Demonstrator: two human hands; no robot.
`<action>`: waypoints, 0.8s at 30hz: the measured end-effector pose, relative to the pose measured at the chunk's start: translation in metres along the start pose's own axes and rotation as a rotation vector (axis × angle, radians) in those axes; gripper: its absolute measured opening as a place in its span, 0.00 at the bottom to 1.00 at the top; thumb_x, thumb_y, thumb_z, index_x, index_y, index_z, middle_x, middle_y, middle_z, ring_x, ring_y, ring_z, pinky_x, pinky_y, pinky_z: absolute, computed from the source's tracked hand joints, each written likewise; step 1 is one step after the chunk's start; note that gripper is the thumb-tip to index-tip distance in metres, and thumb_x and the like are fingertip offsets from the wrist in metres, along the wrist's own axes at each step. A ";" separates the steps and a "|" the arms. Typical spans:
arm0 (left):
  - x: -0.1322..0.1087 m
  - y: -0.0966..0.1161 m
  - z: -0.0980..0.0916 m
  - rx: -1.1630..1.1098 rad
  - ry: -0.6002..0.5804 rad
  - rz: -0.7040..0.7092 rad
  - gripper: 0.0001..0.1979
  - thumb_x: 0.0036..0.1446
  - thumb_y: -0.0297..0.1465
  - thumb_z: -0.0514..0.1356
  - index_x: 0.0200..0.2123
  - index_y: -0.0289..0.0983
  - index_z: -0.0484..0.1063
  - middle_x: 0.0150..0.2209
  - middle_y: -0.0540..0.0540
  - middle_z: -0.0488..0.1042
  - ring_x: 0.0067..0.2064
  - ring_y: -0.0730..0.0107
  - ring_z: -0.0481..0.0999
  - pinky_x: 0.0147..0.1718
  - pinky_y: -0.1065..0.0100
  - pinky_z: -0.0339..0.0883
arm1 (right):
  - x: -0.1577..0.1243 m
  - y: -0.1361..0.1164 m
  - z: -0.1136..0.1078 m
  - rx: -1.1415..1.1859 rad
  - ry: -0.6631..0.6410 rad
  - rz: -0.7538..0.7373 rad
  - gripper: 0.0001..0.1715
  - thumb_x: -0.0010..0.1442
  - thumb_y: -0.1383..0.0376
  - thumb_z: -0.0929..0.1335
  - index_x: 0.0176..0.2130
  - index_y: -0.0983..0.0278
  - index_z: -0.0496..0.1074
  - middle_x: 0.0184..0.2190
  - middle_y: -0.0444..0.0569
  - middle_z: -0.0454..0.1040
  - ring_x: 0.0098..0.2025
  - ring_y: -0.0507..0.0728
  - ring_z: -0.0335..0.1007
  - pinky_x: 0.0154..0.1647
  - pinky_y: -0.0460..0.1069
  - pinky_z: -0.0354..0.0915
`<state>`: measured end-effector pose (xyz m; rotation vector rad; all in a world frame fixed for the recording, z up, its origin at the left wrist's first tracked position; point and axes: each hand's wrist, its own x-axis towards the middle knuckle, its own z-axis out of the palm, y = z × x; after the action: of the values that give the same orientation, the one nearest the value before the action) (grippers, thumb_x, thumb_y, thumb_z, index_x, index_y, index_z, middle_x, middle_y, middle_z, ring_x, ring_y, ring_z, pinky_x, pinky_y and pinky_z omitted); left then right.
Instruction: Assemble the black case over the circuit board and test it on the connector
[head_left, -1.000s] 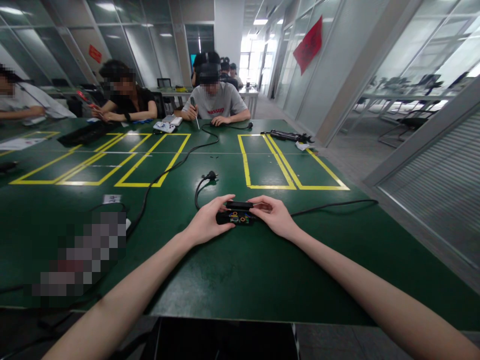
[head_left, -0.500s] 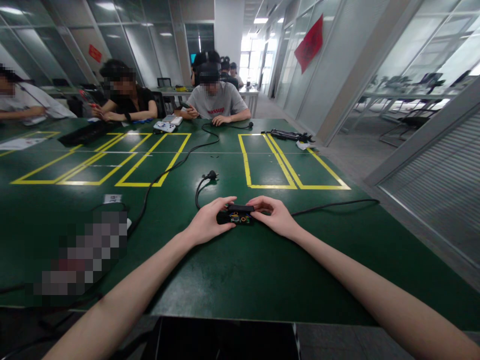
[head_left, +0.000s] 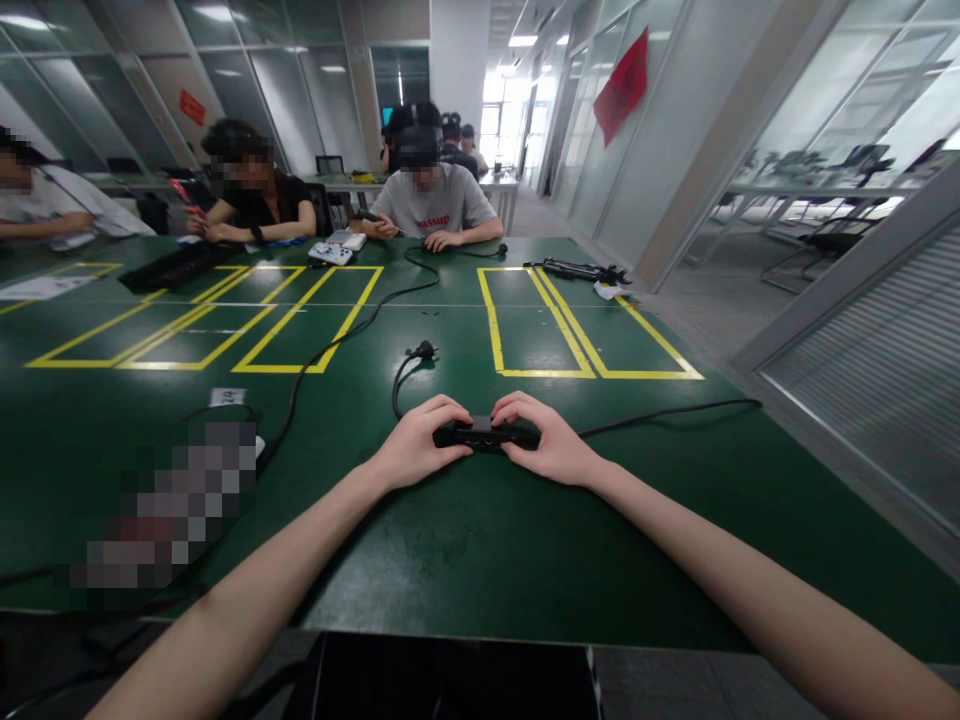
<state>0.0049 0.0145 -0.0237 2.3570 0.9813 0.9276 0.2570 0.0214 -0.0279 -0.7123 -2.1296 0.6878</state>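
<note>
A narrow black electronic device [head_left: 482, 436] lies low over the green table in front of me, its cover resting over the circuit board, of which only small coppery bits show along the front edge. My left hand [head_left: 424, 443] grips its left end, thumb at the front and fingers on top. At the other end, my right hand [head_left: 551, 440] holds it the same way, fingertips pressing on the cover. The device's exact kind is not clear. Just behind the left hand a black power plug [head_left: 424, 350] lies on its cord.
Black cable [head_left: 675, 408] runs right across the green table [head_left: 465, 570]. Left of me sits a blurred-out object [head_left: 172, 500] beside a number label [head_left: 226, 397]. Yellow tape outlines [head_left: 540, 373] mark the far half, where a black folded stand [head_left: 577, 270] lies. Several people sit opposite.
The black cover has come down over the circuit board that showed before. My right hand has shifted from holding the cover's edge to gripping the device's right end.
</note>
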 end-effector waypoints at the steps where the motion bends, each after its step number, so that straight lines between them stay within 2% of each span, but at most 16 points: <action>1: 0.000 0.000 0.000 -0.002 -0.002 0.000 0.14 0.54 0.27 0.71 0.44 0.38 0.76 0.46 0.43 0.76 0.48 0.61 0.78 0.51 0.60 0.73 | 0.000 -0.001 0.000 -0.012 -0.006 -0.005 0.12 0.55 0.72 0.68 0.41 0.61 0.70 0.45 0.53 0.72 0.47 0.59 0.72 0.48 0.56 0.72; 11: 0.000 0.000 0.001 -0.019 -0.005 0.038 0.12 0.56 0.26 0.69 0.44 0.37 0.75 0.48 0.43 0.76 0.49 0.62 0.78 0.52 0.60 0.73 | 0.000 -0.003 0.000 -0.075 -0.048 -0.024 0.14 0.53 0.73 0.67 0.41 0.61 0.68 0.44 0.52 0.70 0.47 0.60 0.71 0.49 0.56 0.70; 20: 0.000 0.000 0.003 -0.019 -0.033 0.013 0.14 0.56 0.26 0.69 0.46 0.37 0.75 0.49 0.43 0.78 0.51 0.61 0.78 0.53 0.60 0.72 | -0.002 -0.002 0.002 -0.112 -0.051 -0.005 0.09 0.60 0.67 0.69 0.42 0.61 0.68 0.46 0.53 0.71 0.46 0.59 0.72 0.47 0.54 0.70; 24: 0.002 0.001 0.002 0.012 -0.078 -0.044 0.13 0.59 0.28 0.67 0.47 0.38 0.74 0.47 0.44 0.80 0.49 0.61 0.79 0.50 0.60 0.72 | -0.001 -0.002 0.002 -0.202 -0.084 -0.001 0.14 0.59 0.68 0.70 0.46 0.61 0.69 0.43 0.52 0.75 0.44 0.60 0.73 0.46 0.55 0.70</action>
<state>0.0078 0.0149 -0.0241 2.3530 1.0057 0.8088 0.2559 0.0190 -0.0284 -0.8015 -2.2990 0.5143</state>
